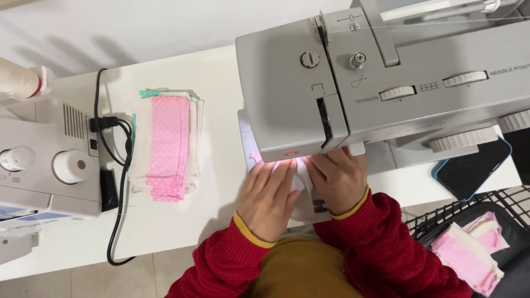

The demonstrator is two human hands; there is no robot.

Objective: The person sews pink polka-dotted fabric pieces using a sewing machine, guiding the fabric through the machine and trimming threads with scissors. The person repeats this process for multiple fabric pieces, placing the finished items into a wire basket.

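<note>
Taking the grey sewing machine (386, 83) as the landmark: far to its left, at the table's edge, stands a second, white machine (38, 165) with a pale thread cone at its top corner and a black cable (118, 182) looping down from its side; between that and the grey machine lies a stack of folded cloth pieces (168, 146), pink with white dots on top, cream and a sliver of teal beneath, its long axis running away from the person.

Directly under the grey machine's head, on the white table (182, 221), the left hand (268, 201) lies flat, fingers spread and pointing toward the needle, pressing down on a pale piece of fabric (301, 190); the right hand (339, 182) lies beside it, touching it, fingers curled onto the same fabric and reaching slightly further under the machine, so it is the nearer to the needle; neither hand grips anything. The fabric's far end is hidden by the machine head.

Right of the machine lies a dark phone in a blue case (475, 168); below it, a black wire basket (486, 232) holds more pink and cream pieces.
</note>
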